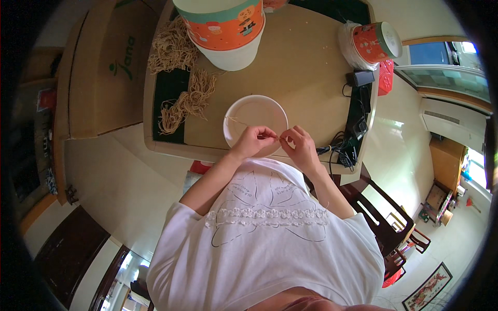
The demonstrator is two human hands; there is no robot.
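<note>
Both hands meet over the near rim of a round white bowl (249, 110) at the table's near side. My left hand (254, 141) is closed in a pinch, fingertips pointing right. Facing it, my right hand (301, 146) also pinches with thumb and forefinger. A thin beige string (234, 119) shows inside the bowl, left of centre, and seems to run toward my left hand. Between the fingertips a tiny bit of the same colour is visible, too small to make out fully. Tangled beige string hanks, one farther (174, 46) and one nearer (191, 101), lie left of the bowl.
A large orange, green and white bucket (228, 31) stands beyond the bowl. At the far right lies a smaller orange tub (374, 42) in clear plastic. Black cables (340, 147) and a power adapter (360, 78) line the right edge. A cardboard box (106, 78) stands left.
</note>
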